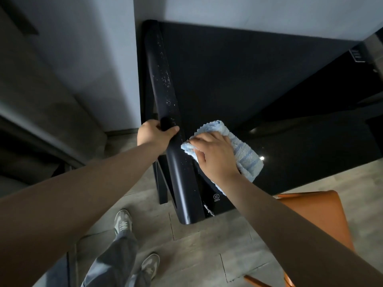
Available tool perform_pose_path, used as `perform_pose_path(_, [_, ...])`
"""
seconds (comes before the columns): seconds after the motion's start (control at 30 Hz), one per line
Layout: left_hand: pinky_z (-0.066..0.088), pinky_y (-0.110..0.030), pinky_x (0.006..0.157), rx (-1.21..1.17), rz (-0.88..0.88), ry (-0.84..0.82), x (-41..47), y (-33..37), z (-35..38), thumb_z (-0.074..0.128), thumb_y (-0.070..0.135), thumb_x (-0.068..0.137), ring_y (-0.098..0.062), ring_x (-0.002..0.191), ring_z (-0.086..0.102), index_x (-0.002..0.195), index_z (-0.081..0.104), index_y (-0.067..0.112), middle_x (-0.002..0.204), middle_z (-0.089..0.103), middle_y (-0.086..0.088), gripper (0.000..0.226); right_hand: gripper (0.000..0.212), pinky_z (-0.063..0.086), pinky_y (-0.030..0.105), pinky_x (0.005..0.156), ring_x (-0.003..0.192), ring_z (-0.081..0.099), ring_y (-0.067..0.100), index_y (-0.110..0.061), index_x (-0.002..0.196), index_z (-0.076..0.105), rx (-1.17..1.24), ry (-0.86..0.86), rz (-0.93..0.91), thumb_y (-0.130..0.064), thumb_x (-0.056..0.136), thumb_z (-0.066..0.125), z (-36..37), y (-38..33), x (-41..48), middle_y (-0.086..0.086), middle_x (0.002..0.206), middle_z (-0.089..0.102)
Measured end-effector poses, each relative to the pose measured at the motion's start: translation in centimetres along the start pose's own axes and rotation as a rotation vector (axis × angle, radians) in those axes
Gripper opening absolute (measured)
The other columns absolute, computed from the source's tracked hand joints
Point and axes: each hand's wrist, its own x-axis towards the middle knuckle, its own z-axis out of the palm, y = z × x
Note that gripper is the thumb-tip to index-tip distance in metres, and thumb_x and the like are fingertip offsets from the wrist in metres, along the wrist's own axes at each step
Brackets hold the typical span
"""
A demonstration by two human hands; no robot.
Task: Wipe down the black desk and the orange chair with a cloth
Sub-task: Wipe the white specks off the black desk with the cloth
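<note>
While the smooth orange chair (315,216) waits close by, both hands work at the shiny black desk (310,146).
The right hand (215,158) presses flat on a fluffy pale-blue cloth (246,154) on the desk top; the left hand (154,133) grips the curled-up edge of a bendy black mat (180,179). White crumbs (165,79) stick along the mat, so it looks best to hold it high and wipe slowly underneath.

Blue cloth (246,156) under right hand (215,156), rolled mat (163,90) in left hand (154,134)
</note>
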Motion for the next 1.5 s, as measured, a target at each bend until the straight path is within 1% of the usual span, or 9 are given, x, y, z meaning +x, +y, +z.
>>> perform_pose_path(0.2, [0.059,-0.04,0.077,-0.026,-0.088,-0.091,-1.3,-1.0,0.4,0.081,0.044,0.071,-0.026,0.083,0.069,0.093,0.069,0.01,0.089,0.07,-0.005,0.042,0.029,0.04,0.036,0.083,0.104,0.056,0.021,-0.023,0.109,0.067,0.005,-0.025,0.004,-0.014,0.082,0.062,-0.3,-0.2,-2.3,-0.009,0.109,0.065])
perform_pose_path(0.43, [0.059,-0.042,0.076,-0.082,-0.098,-0.111,-1.7,-0.8,0.2,0.08,0.039,0.075,-0.029,0.084,0.069,0.094,0.067,0.003,0.09,0.07,-0.011,0.042,0.029,0.042,0.039,0.083,0.106,0.057,0.022,-0.022,0.108,0.068,0.005,-0.03,0.004,-0.013,0.081,0.064,-0.5,-0.5,-5.4,-0.008,0.108,0.065])
perform_pose_path(0.57, [0.041,-0.024,0.05,0.016,-0.037,-0.05,-3.0,-0.7,0.4,0.072,0.044,0.082,-0.02,0.074,0.06,0.083,0.062,0.008,0.078,0.063,-0.002,0.038,0.026,0.041,0.038,0.082,0.105,0.057,0.022,-0.022,0.107,0.068,0.005,-0.016,0.003,-0.014,0.083,0.062,-0.5,-0.7,-7.5,-0.009,0.107,0.066])
perform_pose_path(0.67, [0.034,-0.024,0.047,0.043,-0.018,-0.033,-4.5,-1.3,0.7,0.072,0.049,0.079,-0.014,0.063,0.053,0.068,0.054,0.013,0.068,0.055,0.002,0.041,0.026,0.042,0.037,0.081,0.104,0.057,0.021,-0.023,0.107,0.068,0.011,-0.014,0.002,-0.015,0.084,0.058,-0.5,-0.8,-8.9,-0.009,0.107,0.065])
perform_pose_path(0.83, [0.051,-0.03,0.069,0.09,0.014,-0.069,-6.6,-2.7,1.3,0.078,0.048,0.073,-0.019,0.085,0.062,0.099,0.066,0.008,0.093,0.065,-0.001,0.05,0.026,0.041,0.037,0.082,0.103,0.057,0.02,-0.023,0.107,0.068,0.012,-0.012,0.001,-0.016,0.084,0.057,-0.5,-1.2,-10.9,-0.01,0.107,0.065])
perform_pose_path(1.07, [0.052,-0.037,0.092,0.083,-0.003,-0.077,-8.1,-3.9,1.8,0.077,0.04,0.077,-0.026,0.108,0.061,0.125,0.06,0.006,0.12,0.064,-0.008,0.06,0.025,0.043,0.037,0.083,0.102,0.057,0.019,-0.023,0.105,0.068,0.058,-0.038,-0.005,-0.014,0.084,0.056,-1.1,-1.5,-14.7,-0.01,0.106,0.066])
perform_pose_path(1.2, [0.05,-0.032,0.085,0.107,-0.026,-0.071,-8.2,-3.4,1.7,0.078,0.039,0.077,-0.026,0.109,0.06,0.125,0.059,0.006,0.12,0.064,-0.008,0.062,0.027,0.044,0.037,0.08,0.097,0.058,0.02,-0.021,0.1,0.071,0.096,-0.083,0.006,-0.008,0.08,0.057,-1.9,-1.7,-16.9,-0.009,0.101,0.068])
perform_pose_path(1.33, [0.048,-0.03,0.077,0.112,-0.02,-0.06,-8.5,-3.2,1.9,0.077,0.037,0.079,-0.026,0.104,0.061,0.122,0.061,0.005,0.115,0.065,-0.009,0.056,0.031,0.043,0.037,0.079,0.092,0.06,0.024,-0.019,0.096,0.072,0.052,-0.309,-0.116,-0.002,0.071,0.063,-2.1,-2.1,-20.1,-0.004,0.096,0.071])
perform_pose_path(1.5, [0.048,-0.032,0.074,0.127,-0.011,-0.062,-9.0,-2.8,1.8,0.074,0.037,0.081,-0.024,0.095,0.061,0.107,0.065,0.005,0.103,0.065,-0.006,0.042,0.028,0.048,0.036,0.072,0.085,0.063,0.024,-0.017,0.088,0.073,0.128,-0.118,0.06,0.001,0.069,0.063,-3.0,-2.5,-22.4,-0.005,0.088,0.071])
